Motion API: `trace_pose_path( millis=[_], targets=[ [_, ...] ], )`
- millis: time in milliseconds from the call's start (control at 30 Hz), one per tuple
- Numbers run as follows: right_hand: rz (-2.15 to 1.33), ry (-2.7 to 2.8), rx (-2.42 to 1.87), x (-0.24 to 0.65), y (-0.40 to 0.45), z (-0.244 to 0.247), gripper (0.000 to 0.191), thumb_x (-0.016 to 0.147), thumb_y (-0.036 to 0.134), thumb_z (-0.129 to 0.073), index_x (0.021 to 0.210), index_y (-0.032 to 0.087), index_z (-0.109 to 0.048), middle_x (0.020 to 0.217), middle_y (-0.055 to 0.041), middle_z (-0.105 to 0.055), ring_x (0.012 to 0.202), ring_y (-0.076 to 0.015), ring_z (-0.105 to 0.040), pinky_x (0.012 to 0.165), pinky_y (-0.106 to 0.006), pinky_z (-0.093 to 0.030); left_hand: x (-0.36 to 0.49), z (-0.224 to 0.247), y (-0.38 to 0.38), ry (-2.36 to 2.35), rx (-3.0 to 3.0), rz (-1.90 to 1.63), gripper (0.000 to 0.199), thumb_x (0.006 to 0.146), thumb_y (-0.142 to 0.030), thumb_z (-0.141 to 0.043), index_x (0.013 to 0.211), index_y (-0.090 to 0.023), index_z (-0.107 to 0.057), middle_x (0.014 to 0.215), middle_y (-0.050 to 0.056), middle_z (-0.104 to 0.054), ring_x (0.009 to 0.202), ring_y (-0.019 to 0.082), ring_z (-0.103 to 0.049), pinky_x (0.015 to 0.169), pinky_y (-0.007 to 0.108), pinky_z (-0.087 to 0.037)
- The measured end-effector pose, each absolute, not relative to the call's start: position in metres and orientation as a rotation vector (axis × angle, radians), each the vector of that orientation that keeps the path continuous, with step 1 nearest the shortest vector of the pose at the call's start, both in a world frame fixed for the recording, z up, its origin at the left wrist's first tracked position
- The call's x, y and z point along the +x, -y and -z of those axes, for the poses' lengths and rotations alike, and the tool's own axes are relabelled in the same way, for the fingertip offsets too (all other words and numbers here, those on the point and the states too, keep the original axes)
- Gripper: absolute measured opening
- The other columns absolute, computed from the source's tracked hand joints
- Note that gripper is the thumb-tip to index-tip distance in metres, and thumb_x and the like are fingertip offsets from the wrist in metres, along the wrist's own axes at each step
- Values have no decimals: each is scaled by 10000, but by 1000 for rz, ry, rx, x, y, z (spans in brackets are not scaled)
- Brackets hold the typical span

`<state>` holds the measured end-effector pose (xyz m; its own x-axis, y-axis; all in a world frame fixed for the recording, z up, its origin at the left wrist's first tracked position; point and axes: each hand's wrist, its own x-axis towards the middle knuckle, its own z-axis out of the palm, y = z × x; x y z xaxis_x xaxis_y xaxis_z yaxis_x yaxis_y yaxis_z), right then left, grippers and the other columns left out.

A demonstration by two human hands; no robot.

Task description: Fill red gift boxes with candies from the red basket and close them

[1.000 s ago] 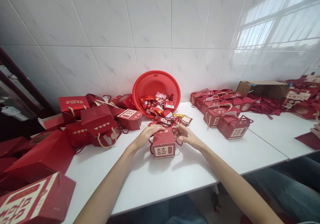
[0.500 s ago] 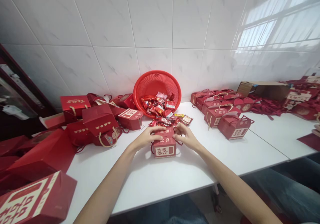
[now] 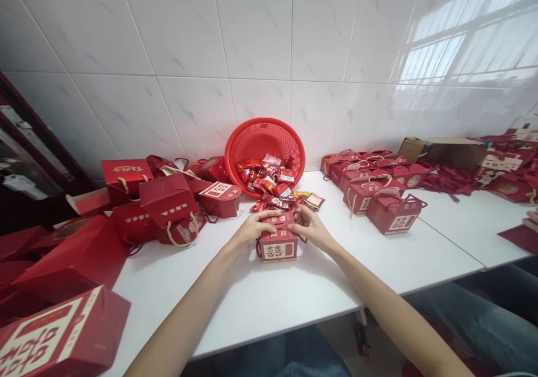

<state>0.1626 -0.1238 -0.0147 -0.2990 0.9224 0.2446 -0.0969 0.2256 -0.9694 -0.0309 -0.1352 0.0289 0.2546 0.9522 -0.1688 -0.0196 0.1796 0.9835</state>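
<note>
Closest, at the lower left, a large red carton with cream lettering [image 3: 97, 332] lies clear of the working spot, presumably to leave elbow room. Farther in, the small dark-red card box [image 3: 279, 250] sits on the white counter [image 3: 235, 310], between the two palms and beneath their fingertips, so the surface bears its weight. The left hand [image 3: 251, 229] is partly closed, thumb on the near top flap and fingers reaching behind, which likely steadies that side. The right hand [image 3: 310, 227] is partly closed too, bent fingers and thumb on the right top edge; the dark-red cord handles [image 3: 259, 248] hang at the sides, out of the flaps' way. Just behind, shiny wrapped sweets [image 3: 279, 202] spill from the round red plastic basket [image 3: 264, 136], tilted with its mouth facing the person, probably for easy reach. Beyond stands the pale tiled wall [image 3: 258, 41], apparently propping the basket.
</note>
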Motion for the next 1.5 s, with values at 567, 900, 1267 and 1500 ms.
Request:
trace_pose_path(
  millis=[567, 900, 1267, 1500],
  targets=[
    [-1224, 1559, -913, 170, 127, -1, 506, 630, 567, -840, 767, 190, -530, 689, 39, -543, 581, -99, -456, 531, -246, -316, -51, -38, 138, -1138, 1604, -852, 661, 669, -384, -795, 1296, -229, -657, 1400, 83, -624, 1233, 329, -595, 986, 413, -514],
    [-1256, 1388, -911, 191, 130, -31, 340, 651, 450, -846, 771, 161, -710, 669, -2, -625, 619, -124, -512, 603, -272, -391, -82, -52, 139, -1389, 1650, -730, 840, 717, -567, -758, 1432, -190, -527, 1428, 194, -560, 964, 286, -709, 840, 379, -552],
    [-1376, 1246, -878, 191, 134, -50, 333, 633, 384, -823, 860, 163, -723, 683, 12, -617, 622, -119, -540, 630, -281, -441, -93, -64, 142, -1018, 1426, -853, 649, 643, -199, -797, 1273, -216, -641, 1276, 128, -665, 723, 137, -659, 704, 300, -554],
    [-1295, 1348, -860, 186, 138, -67, 337, 672, 414, -795, 870, 164, -687, 655, 10, -625, 607, -125, -545, 589, -270, -420, -92, -78, 154, -502, 1275, -1164, 443, 711, -131, -736, 1135, -259, -721, 1280, 88, -696, 1136, 301, -662, 999, 475, -502]
  ],
)
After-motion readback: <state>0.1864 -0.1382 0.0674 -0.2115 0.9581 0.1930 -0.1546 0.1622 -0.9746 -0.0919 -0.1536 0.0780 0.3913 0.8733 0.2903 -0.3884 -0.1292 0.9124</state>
